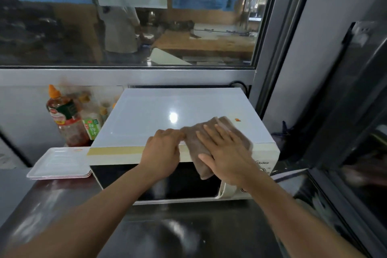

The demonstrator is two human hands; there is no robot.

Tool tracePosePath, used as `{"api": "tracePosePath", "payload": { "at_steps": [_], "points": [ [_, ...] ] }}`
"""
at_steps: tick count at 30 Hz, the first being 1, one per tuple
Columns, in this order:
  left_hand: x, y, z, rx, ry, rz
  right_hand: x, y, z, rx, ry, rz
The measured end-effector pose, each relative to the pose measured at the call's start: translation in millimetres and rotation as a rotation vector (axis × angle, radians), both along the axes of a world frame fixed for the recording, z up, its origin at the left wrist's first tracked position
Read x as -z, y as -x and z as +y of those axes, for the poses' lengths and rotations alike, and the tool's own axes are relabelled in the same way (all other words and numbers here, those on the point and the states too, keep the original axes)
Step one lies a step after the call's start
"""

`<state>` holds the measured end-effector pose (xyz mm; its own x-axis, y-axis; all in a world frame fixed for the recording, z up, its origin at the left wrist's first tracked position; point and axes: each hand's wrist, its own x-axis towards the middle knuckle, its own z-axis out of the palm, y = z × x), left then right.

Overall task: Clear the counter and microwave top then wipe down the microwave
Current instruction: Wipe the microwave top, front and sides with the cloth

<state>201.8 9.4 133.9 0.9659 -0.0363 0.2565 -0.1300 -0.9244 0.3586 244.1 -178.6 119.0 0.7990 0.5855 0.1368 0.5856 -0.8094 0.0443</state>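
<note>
A white microwave [159,111] stands on the dark counter [178,230] below a window. A brown cloth [194,144] lies over the front right edge of its top and hangs a little over the door. My right hand [226,153] lies flat on the cloth, fingers spread. My left hand [162,151] pinches the cloth's left edge at the front rim. A small orange mark [237,119] sits on the top near the right rear of the cloth.
Left of the microwave stand a red sauce bottle [65,119] with an orange cap and a smaller green-labelled bottle [92,125]. White trays [59,163] are stacked in front of them. A dark frame and wall close off the right side.
</note>
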Motion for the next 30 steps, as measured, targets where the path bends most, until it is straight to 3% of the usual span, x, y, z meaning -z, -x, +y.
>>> {"api": "tracePosePath", "payload": {
  "at_steps": [5, 8, 10, 13, 16, 20, 25, 30],
  "points": [
    [0.9, 3.2, -2.5, -0.045, -0.024, 0.005, -1.5, -16.3, -67.4, 0.122, -0.035, 0.056],
    [-2.8, 3.7, -10.0, -0.087, -0.034, 0.028, -9.8, -21.1, -81.8, 0.146, -0.064, 0.195],
    [-5.5, 3.2, -18.3, -0.110, -0.026, 0.028, -17.7, -25.4, -82.4, 0.159, -0.191, 0.248],
    [-9.5, 2.2, -34.5, -0.101, -0.008, 0.029, -21.4, -34.3, -94.1, 0.352, -0.412, 0.097],
    [-12.2, 2.0, -51.3, -0.076, 0.034, 0.017, -16.5, -41.6, -107.7, 0.544, -0.527, 0.230],
    [-15.2, 2.6, -72.6, -0.051, 0.075, 0.013, -17.5, -43.1, -109.5, 0.547, -0.678, 0.309],
    [-22.3, 4.2, -88.8, -0.059, 0.136, 0.038, -38.0, -40.2, -106.6, 0.509, -0.704, 0.296],
    [-34.7, 6.0, -97.1, -0.082, 0.370, 0.141, -71.1, -30.9, -104.3, 0.411, -0.924, 0.402]
  ]
}}
